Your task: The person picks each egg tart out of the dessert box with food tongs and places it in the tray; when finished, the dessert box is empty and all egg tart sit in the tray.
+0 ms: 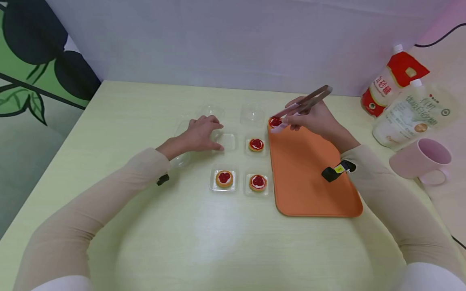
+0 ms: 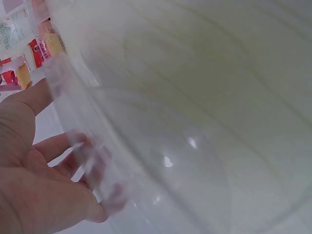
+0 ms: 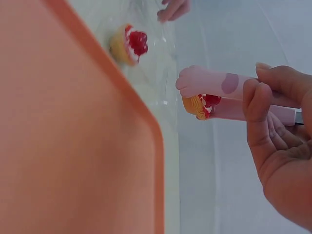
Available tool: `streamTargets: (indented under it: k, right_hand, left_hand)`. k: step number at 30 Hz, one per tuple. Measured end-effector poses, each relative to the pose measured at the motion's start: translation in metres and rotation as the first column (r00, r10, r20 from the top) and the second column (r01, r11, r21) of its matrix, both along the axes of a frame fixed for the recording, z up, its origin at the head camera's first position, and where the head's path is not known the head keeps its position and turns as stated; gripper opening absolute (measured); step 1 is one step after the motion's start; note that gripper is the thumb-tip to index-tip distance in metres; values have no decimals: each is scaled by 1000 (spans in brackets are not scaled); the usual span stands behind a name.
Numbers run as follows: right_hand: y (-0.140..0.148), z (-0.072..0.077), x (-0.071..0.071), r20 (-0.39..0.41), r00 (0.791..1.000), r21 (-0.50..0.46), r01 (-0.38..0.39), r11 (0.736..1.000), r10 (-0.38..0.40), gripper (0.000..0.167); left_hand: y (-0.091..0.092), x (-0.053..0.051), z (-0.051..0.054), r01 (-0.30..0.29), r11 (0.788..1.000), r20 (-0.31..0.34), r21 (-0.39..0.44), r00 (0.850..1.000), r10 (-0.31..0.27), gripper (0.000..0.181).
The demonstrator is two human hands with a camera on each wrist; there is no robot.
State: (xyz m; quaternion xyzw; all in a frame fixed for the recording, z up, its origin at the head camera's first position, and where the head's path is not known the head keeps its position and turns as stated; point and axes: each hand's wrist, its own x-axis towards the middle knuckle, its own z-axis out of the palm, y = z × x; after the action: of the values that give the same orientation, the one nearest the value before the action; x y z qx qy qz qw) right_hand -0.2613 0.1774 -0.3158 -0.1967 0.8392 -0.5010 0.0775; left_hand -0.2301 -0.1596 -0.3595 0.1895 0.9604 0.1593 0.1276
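Note:
My right hand (image 1: pixel 309 117) grips metal tongs (image 1: pixel 314 97) with pink paw-shaped tips; in the right wrist view the tips (image 3: pixel 204 84) hold a small tart (image 3: pixel 197 106) with red topping. That tart is at the orange tray's far left corner. My left hand (image 1: pixel 200 135), fingers spread, is beside an empty clear plastic box (image 1: pixel 227 142); in the left wrist view its fingers are behind clear plastic (image 2: pixel 146 161), and whether they touch it I cannot tell. Three tarts (image 1: pixel 256 144) (image 1: pixel 224 178) (image 1: pixel 258 182) sit in clear boxes left of the tray.
The orange tray (image 1: pixel 313 182) lies under my right forearm. Clear lids (image 1: pixel 253 114) stand open behind and left of the boxes. At the right are a red and white pouch (image 1: pixel 382 89), a pale pouch (image 1: pixel 404 115) and a pink mug (image 1: pixel 411 161).

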Motion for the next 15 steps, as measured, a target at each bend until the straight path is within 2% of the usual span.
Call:
streamTargets:
  k: [8,15]
  right_hand:
    - [34,-15,6,20,995,43,101,994,-102,40]
    - [50,-29,8,6,993,70,115,991,-116,37]
  left_hand:
    - [1,-1,-3,-7,1000,-1,1,1000,7,74]
    - [0,0,-1,2,1000,-6,-1,1000,-2,75]
